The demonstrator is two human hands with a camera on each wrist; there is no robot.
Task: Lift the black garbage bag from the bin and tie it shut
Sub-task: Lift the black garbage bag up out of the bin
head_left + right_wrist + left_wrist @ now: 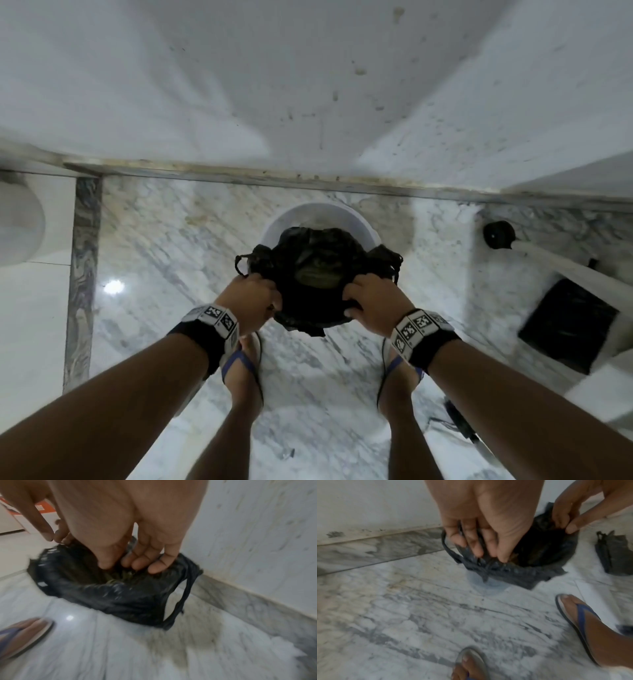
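The left hand (251,296) and right hand (371,301) each pinch the rim of the black garbage bag (313,274), its mouth open, at the white bin (318,219) near the wall (308,85). Bare marble floor (164,246) lies left. Only the left-wrist view shows a second dark bag (612,553) beside it. Both palms face down, fingers (154,563) curled into the plastic, above blue sandals (241,366).

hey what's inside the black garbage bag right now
The black garbage bag is open at the top, both hands gripping its rim. Inside shows dull greenish-brown waste, too blurred to identify. Anything deeper is covered by the bag's dark folds.
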